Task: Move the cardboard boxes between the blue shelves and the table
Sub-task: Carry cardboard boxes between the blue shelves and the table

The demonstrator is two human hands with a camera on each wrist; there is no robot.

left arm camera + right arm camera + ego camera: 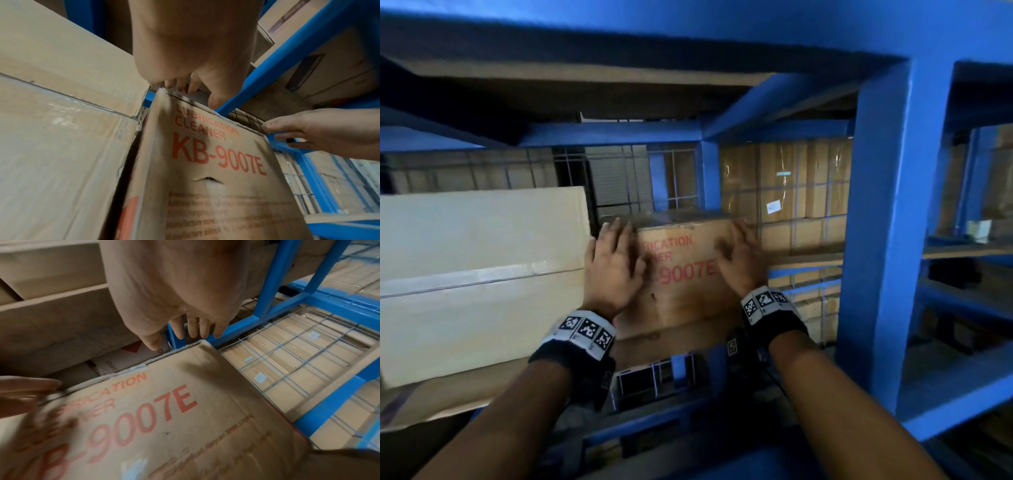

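A brown cardboard box printed in red "LUBRICATION CLEANER KB-9007E" stands on the blue shelf, its printed face toward me. My left hand lies with straight fingers at the box's upper left corner. My right hand does the same at the upper right corner. In the left wrist view the left hand reaches over the top edge of the box, and the right hand shows at the far corner. In the right wrist view the right hand spreads flat above the box. Neither hand grips it.
A large pale taped box stands close against the brown box's left side. A wire mesh panel with wrapped cartons behind it is on the right. A thick blue upright and a cross beam frame the bay.
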